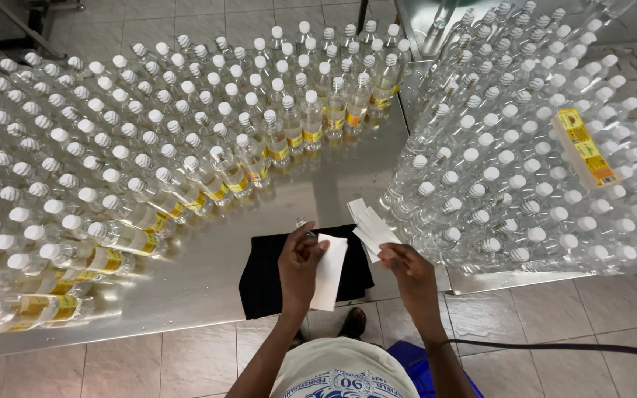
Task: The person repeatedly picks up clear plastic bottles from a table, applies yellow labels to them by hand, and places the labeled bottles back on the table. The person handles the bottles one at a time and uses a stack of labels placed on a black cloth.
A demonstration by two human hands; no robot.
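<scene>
Head view, looking straight down at a shiny metal table (208,273) that fills most of the frame.

We note our left hand (300,265) at lower centre, fingers curled closed around a small clear bottle (305,227), of which only the top peeks out above the knuckles. A white label sheet (331,271) lies against the same hand, under the thumb, and hangs down toward the table edge. Hand and sheet sit over a black cloth (267,284) spread at the table's near edge.

Our right hand (405,267), just right of centre, pinches a small fan of white label strips (369,227) between thumb and fingers; the strips point toward the upper left of the frame. The two hands are near each other but apart.

Left and upper centre: a dense field of white-capped clear bottles (112,155). Those in the front rows nearest the bare metal carry yellow labels; those further back are too small for us to tell.

Right side: a second block of capped bottles (525,162), no labels visible on them. A yellow stack of labels (585,147) rests on top of their caps at the upper right.

Bottom of frame: beige tiled floor (554,324), a black cable (576,346) running to the right edge, a blue object (414,361) beside our arm, kind not discernible.
</scene>
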